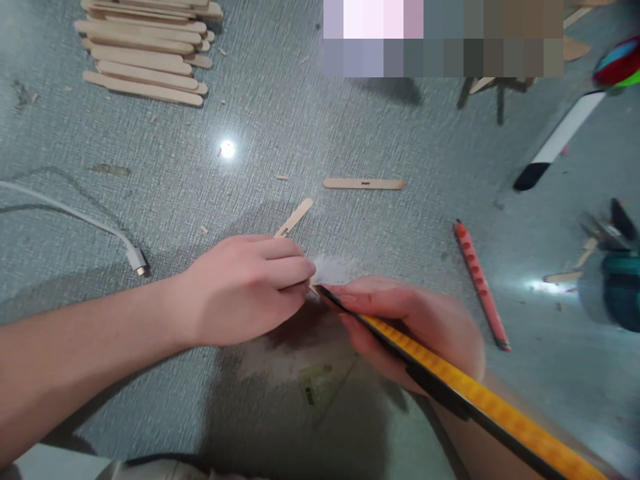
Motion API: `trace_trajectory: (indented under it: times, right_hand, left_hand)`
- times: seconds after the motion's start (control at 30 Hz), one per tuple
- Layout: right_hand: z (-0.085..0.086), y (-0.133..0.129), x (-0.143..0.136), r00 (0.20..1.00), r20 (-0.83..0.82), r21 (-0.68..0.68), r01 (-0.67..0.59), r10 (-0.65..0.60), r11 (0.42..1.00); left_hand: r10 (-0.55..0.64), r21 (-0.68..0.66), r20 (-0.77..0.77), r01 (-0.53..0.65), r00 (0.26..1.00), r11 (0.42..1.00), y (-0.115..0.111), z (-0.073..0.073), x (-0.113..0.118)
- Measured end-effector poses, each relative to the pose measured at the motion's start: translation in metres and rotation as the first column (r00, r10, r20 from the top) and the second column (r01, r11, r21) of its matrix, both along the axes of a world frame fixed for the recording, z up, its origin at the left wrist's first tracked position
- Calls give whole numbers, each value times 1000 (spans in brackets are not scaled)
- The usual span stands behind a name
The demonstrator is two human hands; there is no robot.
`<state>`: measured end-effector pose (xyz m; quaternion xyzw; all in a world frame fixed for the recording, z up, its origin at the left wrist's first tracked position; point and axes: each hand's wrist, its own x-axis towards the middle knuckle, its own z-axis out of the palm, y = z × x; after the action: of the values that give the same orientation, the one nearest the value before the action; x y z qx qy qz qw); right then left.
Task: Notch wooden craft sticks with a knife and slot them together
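My left hand (250, 283) is closed, fingers bent over a wooden craft stick (299, 212). The stick's rounded end and a small notch show beyond my knuckles; the rest is hidden under the hand. In my right hand (415, 320) is a yellow and black utility knife (450, 363), its long body slanting to the lower right. The dark blade tip reaches a small bit of wood at my left fingertips; whether it cuts in cannot be seen. Above the hands lies another craft stick (385, 184) with a small dark slot in its middle.
A pile of craft sticks (145, 53) lies at upper left. A white cable (100, 227) ends left of my wrist. To the right are a red pencil (480, 287), a white and black strip-like object (565, 137) and a blurred teal object (623, 290). Wood chips dot the textured grey table.
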<state>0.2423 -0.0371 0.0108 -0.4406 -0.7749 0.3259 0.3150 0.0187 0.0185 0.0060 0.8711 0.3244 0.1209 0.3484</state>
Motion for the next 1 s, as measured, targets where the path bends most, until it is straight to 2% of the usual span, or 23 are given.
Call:
trace_trajectory:
  times: [0.33,0.4,0.53,0.77,0.87,1.0]
  right_hand:
    - [2,0,-1,1000,3,-8,-8,8,1000]
    - [2,-1,-2,1000,1,-16,-8,8,1000]
    - [5,-5,-4,1000,30,-57,4,-2,998]
    - [8,-1,-1,997,39,-28,-71,72,997]
    - [4,1,3,998,38,13,-55,55,998]
    - [-1,1,5,1000,-15,36,-19,20,999]
  left_hand:
    - [-48,-21,-59,46,997,999,4,7,1]
    - [-35,5,-49,35,998,999,3,4,0]
    - [-34,147,13,32,999,989,-3,-3,-1]
    - [-43,304,19,35,999,952,-9,-5,1]
    - [-1,285,4,0,1000,958,-9,-5,2]
    - [-36,260,-20,39,999,965,-7,-6,2]
